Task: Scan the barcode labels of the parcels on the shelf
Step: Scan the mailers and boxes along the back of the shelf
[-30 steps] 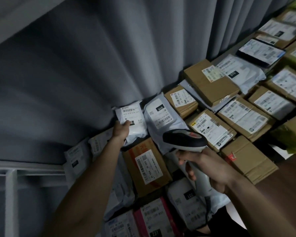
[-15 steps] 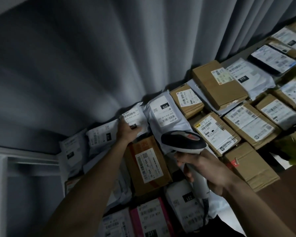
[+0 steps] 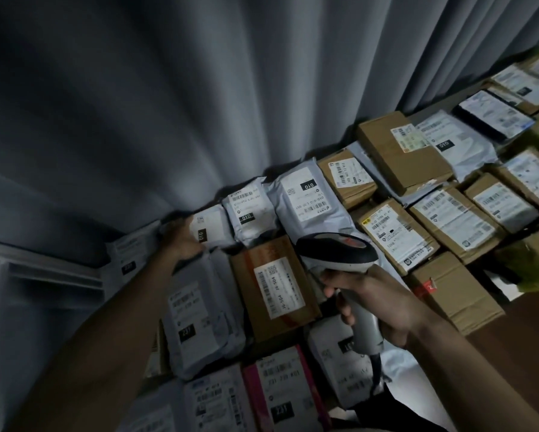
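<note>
Fingers of my right hand (image 3: 383, 304) are wrapped tight round the grey handle of the scanner (image 3: 339, 254), whose dark head with its red window points up and away from me over the parcels. That grip and aim look the same as a second ago; only the view has swung leftward.

Just beyond the scanner lies the brown box with the long white label (image 3: 277, 288), flat and face up, and below it the pink-edged parcel (image 3: 280, 388), both within easy reach of the beam.

Farther out, my left hand (image 3: 181, 240) has slid left along the back row. A second ago it was holding the small white mailer marked 010 (image 3: 246, 210); now that one lies free, label up, and my hand rests on the next white mailer (image 3: 209, 227), right against the grey curtain (image 3: 199, 104). The hand is blurred, so I cannot tell whether those fingers are pinching the mailer's edge or just pressing flat on it.

I take this to mean the 010 mailer is finished and the neighbour is next. Its label seems turned sideways and partly under my hand, so I judge it needs tilting toward the scanner before the beam can read it. The bigger white mailer (image 3: 305, 201) and the brown boxes (image 3: 402, 151) stretching right along the shelf sit untouched.
</note>
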